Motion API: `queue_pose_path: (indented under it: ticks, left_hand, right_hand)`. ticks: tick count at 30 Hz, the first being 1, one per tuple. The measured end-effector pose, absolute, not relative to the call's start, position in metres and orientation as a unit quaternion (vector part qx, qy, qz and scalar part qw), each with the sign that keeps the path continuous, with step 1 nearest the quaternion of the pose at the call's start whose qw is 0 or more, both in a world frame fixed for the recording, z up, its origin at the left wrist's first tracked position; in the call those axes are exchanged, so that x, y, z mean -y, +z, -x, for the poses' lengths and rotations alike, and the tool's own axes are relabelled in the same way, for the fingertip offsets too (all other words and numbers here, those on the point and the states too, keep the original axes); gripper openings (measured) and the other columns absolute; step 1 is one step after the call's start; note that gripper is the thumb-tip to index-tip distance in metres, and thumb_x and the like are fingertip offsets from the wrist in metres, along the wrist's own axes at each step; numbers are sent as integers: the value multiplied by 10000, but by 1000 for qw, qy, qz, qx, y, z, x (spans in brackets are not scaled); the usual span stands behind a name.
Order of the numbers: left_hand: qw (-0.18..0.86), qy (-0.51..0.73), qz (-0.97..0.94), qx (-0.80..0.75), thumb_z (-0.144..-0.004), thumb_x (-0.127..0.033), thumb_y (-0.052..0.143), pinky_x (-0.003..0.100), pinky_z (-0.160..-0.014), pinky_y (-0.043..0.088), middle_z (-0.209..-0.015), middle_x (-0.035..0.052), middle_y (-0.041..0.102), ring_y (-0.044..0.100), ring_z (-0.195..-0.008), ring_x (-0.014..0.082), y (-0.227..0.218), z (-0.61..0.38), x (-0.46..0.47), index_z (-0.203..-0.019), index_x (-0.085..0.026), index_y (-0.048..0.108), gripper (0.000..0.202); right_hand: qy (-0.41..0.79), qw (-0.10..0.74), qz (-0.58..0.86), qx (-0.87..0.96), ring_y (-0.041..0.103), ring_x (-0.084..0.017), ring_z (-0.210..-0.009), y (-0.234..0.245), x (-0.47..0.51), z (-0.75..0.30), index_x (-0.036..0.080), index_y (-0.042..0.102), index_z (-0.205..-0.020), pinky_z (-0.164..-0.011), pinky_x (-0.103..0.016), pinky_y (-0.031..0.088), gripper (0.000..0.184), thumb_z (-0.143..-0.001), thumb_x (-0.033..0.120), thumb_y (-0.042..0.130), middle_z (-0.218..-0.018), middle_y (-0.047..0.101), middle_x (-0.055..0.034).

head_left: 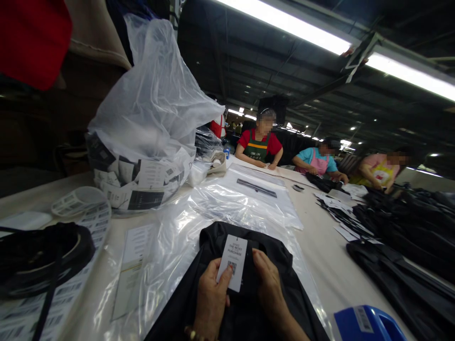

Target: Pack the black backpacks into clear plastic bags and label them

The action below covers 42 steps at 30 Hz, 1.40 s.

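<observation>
A black garment [273,246] lies before me on a clear plastic sheet [170,246]. My left hand [211,296] pinches a white hang tag [234,248] by its lower left side, thumb on the printed face near the QR code. The tag is upright over the garment and has a short dark string at its top. Just right of the tag, my right hand [268,284] has its fingers together and bent against the black cloth, gripping it as far as I can see; its thumb is mostly hidden.
At left stand a plastic bag [152,94] full of printed tags, a label strip [88,237] and a black coiled item [35,260]. A blue container [368,324] is at lower right. Black garments [408,232] pile at right. Several co-workers [259,144] work beyond.
</observation>
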<state>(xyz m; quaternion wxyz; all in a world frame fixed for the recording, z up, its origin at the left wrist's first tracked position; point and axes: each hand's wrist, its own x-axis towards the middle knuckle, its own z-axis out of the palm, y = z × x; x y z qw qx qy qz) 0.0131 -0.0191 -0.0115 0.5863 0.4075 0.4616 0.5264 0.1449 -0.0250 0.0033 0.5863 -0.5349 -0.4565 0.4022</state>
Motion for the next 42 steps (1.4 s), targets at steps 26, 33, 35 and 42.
queue_pose_path:
  ticks: [26,33,35,42]
  left_hand:
    - [480,527,-463,-527,-612,-497,711,202,-411,344,-455,-78,428,415,-408,90,-22,-13,23,-809,-168,559,413]
    - [551,532,-425,-482,-534,-447,767,282,-602,494,-806,56,654,626,-687,203,-31,-12,15,-647,-179,502,393]
    - [559,528,-423,-480,-529,-435,774,285,-634,492,-853,72,658,629,-744,220,-33,-9,13,-571,-173,485,391]
    - [579,546,-367,-482,-520,-331,750,249,-563,443,-836,69,662,608,-730,210,-16,-2,15,-452,-161,442,359]
  right_hand:
    - [458,598,495,432,642,-207,-682,-6,23,-139,192,605,-758,-626,-317,527,360,-623,503,726,-719,685,-24]
    - [463,592,486,447,658,-229,-745,-5,24,-141,191,619,-803,-669,-337,536,354,-604,449,759,-765,693,-30]
    - [468,588,486,446,656,-228,-749,-4,24,-141,190,621,-804,-656,-323,530,337,-607,425,761,-755,690,-27]
    - [472,614,465,428,629,-200,-728,-8,25,-143,194,604,-803,-672,-315,506,239,-667,368,699,-777,684,-29]
